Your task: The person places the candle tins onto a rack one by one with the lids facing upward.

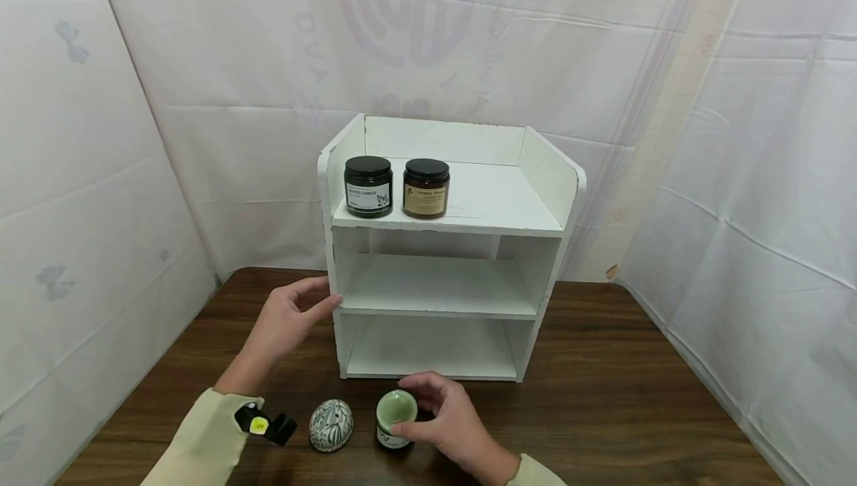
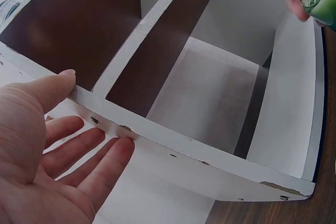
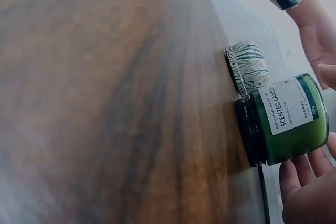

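A white three-tier shelf (image 1: 442,315) stands on the table. My left hand (image 1: 284,322) is at its left side panel, the thumb on the front edge and the fingers along the outer face; the left wrist view shows this grip closely. In front of the shelf my right hand (image 1: 450,423) grips a green scented candle jar (image 3: 294,121) between thumb and fingers. The jar is upside down, its black lid (image 3: 249,132) toward the tabletop and its green glass base up. Left of it lies a rounded, leaf-patterned tin (image 1: 331,426), touched by neither hand.
On the shelf's top tier, toward the left, stand a dark candle jar (image 1: 368,187) with a white label and an amber candle jar (image 1: 425,189) with a tan label. The brown wooden table (image 1: 602,389) extends to both sides, with white cloth walls (image 1: 248,54) around it.
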Action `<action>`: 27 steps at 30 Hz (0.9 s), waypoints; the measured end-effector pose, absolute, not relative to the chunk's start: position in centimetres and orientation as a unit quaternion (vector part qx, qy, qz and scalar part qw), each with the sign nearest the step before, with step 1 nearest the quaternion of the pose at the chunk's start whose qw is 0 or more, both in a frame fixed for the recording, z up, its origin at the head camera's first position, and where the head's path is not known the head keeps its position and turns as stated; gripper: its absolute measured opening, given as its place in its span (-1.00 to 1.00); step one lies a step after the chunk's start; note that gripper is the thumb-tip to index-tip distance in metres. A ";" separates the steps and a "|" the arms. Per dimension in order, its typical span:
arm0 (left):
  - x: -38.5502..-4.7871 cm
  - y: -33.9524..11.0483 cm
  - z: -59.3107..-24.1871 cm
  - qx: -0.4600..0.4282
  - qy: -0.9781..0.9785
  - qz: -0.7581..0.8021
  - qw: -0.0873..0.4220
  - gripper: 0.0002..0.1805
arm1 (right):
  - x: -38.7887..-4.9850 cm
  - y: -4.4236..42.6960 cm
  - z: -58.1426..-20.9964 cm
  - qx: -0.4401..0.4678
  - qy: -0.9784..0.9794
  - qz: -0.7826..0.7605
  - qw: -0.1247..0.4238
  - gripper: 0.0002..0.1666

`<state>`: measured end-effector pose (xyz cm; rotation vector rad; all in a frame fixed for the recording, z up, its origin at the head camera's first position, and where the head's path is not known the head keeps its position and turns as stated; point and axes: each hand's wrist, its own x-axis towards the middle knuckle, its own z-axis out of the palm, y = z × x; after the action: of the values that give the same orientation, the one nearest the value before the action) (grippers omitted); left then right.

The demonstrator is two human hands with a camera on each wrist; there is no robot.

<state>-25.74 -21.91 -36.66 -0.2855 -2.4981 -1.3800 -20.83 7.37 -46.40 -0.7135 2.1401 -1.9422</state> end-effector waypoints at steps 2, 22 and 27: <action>-25.7 -21.9 -36.6 -0.099 -0.863 -0.477 0.136 -0.41 | -20.8 7.4 -46.5 -0.237 0.714 -0.653 0.088 -0.33; -25.9 -22.0 -36.7 -0.096 -0.865 -0.472 0.140 -0.41 | -20.7 6.8 -46.9 -0.213 0.712 -0.651 0.153 -0.12; -26.0 -22.0 -36.7 -0.097 -0.865 -0.470 0.147 -0.43 | -20.6 6.7 -46.7 -0.209 0.711 -0.653 0.155 -0.15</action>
<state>-25.96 -21.97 -36.70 -0.2785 -2.4898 -1.3516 -20.57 6.70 -46.73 -0.5979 2.0374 -1.8705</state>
